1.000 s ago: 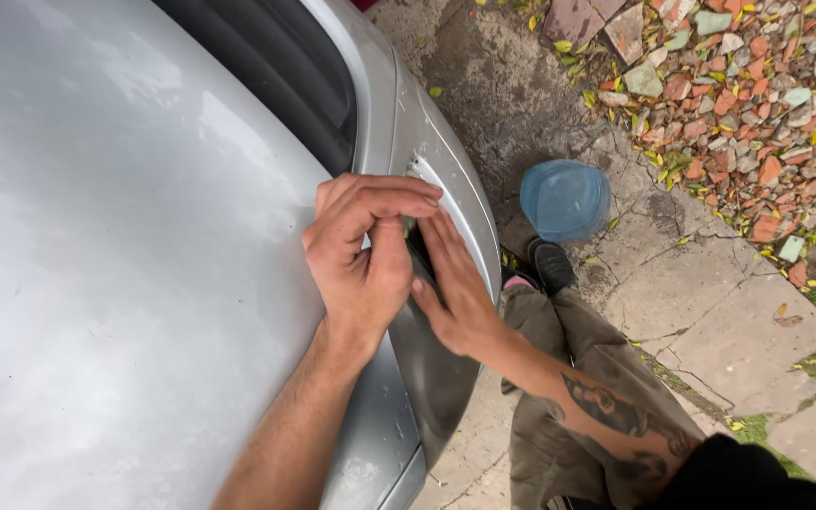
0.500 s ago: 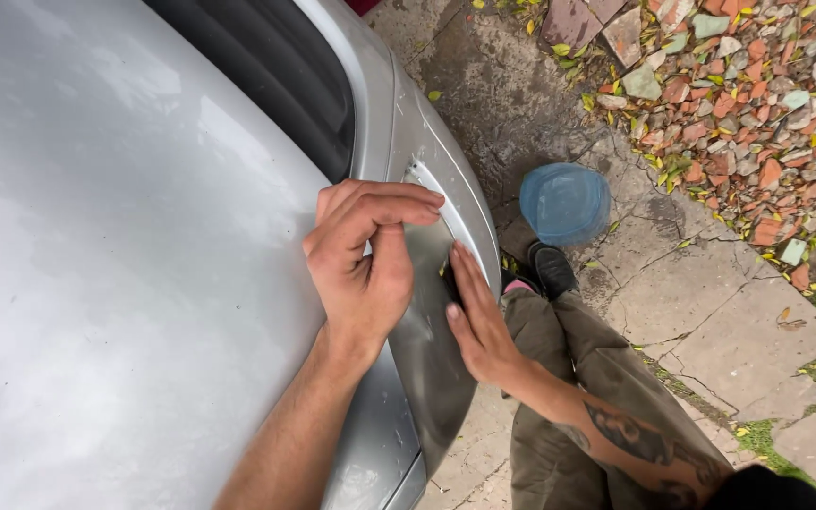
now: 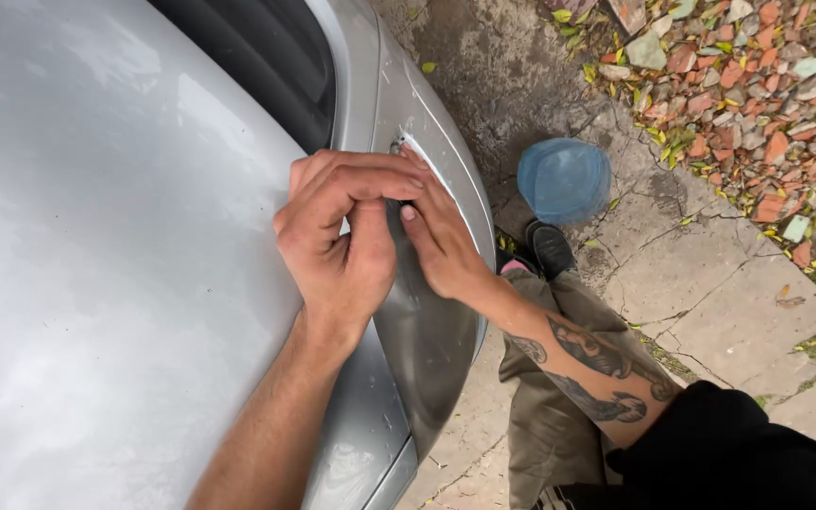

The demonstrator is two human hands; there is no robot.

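My left hand [image 3: 347, 236] rests on the top edge of a silver car panel [image 3: 96, 283], fingers curled tight and thumb pointing down. My right hand [image 3: 441, 241] lies flat against the panel's side, fingers pointing up and touching the left fingertips. Just above them a white scuff [image 3: 417, 151] marks the panel's crease. A small dark spot shows between the fingertips; I cannot tell what it is or whether either hand holds it. My right forearm is tattooed and ends in a black sleeve.
The car's dark windscreen [image 3: 257, 66] is at the top. Beside the car are cracked paving slabs [image 3: 701, 283], an upturned blue plastic bowl [image 3: 564, 179], my black shoe [image 3: 552, 250], olive trousers [image 3: 550, 416] and a bed of broken brick rubble [image 3: 757, 85].
Half a second ago my right hand had dropped lower down the panel's side; it has come back up against my left fingertips. The left hand stayed in place.
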